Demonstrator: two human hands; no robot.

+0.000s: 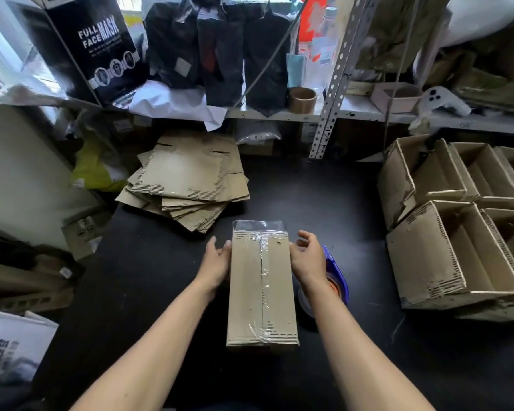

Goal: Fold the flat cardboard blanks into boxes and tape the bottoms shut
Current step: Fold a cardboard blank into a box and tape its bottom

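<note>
Between both hands on the dark floor lies a taped cardboard box (261,289). Left hand (217,262) and right hand (306,259) rest open-fingered against its far sides. Probably light and stiff; grip the long side walls, away from the loose tape flap.

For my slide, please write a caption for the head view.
Both hands steady a taped box beside the tape dispenser.

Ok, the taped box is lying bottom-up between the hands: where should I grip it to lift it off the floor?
Grip the taped box by its two long side walls near the far end, one hand from each side. It is long and narrow, and the left hand and right hand already flank it there. Keep the fingers clear of the loose tape tail at the far edge.
</note>
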